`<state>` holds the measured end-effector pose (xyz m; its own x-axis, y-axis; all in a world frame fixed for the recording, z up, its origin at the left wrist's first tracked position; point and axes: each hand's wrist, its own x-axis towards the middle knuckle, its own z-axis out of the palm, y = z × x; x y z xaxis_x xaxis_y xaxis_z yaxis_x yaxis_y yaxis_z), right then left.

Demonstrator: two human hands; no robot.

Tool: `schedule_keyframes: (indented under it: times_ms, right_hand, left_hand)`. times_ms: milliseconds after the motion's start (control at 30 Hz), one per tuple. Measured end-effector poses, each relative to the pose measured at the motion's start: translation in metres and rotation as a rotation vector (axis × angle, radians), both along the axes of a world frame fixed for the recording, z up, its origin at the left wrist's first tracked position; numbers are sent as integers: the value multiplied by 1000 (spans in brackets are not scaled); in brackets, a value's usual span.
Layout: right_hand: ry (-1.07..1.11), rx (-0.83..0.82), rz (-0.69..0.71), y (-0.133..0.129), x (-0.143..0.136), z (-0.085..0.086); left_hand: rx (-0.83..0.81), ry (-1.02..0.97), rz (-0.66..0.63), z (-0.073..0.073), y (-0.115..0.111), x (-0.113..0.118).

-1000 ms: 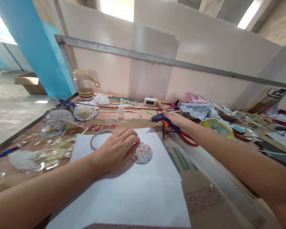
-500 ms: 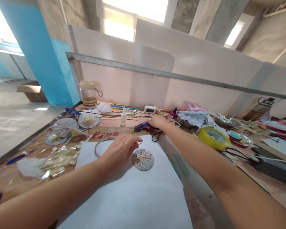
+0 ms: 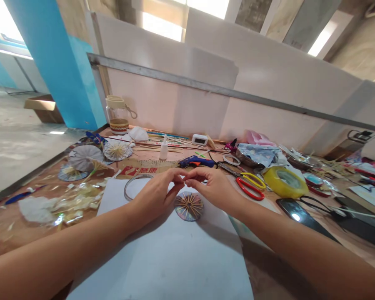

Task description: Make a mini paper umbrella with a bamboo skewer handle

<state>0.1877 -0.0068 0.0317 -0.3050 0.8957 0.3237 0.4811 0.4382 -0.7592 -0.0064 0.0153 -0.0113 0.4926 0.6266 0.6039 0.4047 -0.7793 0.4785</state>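
My left hand [image 3: 159, 191] and my right hand [image 3: 217, 189] meet fingertip to fingertip just above a small round disc [image 3: 189, 206] on white paper [image 3: 175, 258]. Thin pale sticks fan out from the disc's centre like spokes. Thumb and fingers of each hand are pinched. Half a second ago a short thin stick showed in my left fingertips; now the fingers hide what lies between them. Behind my hands rests a blue glue gun [image 3: 198, 161]. A clear ring [image 3: 129, 189] lies beside my left hand on the paper.
To the right are red-and-yellow-handled scissors [image 3: 250, 192], a yellow tape roll [image 3: 284, 182] and a black phone [image 3: 306, 218]. A small white bottle [image 3: 163, 150] stands behind. Pleated paper rounds [image 3: 84, 157] and shiny scraps [image 3: 78, 202] lie left, near a glass jar [image 3: 117, 114].
My right hand has come back from the glue gun to meet my left fingertips above the disc. The scissors and phone, formerly behind my right arm, now show.
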Motion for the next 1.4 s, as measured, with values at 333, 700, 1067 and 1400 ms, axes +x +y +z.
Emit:
schedule_keyframes:
  times_ms: [333,700,1067,1400]
  right_hand:
    - [176,-393,-5,2,15,-10]
    - [116,-345,71,-5,29,-41]
    - [-168,-13,75,-16,33,-40]
    - [-299,81,114,-20,33,-42]
  left_hand:
    - [59,165,-44,3,-4,0]
    - [-94,423,-221,12,-6,2]
    - [-64,449,-216,8,-3,4]
    - [-59,445,-226,9,-5,3]
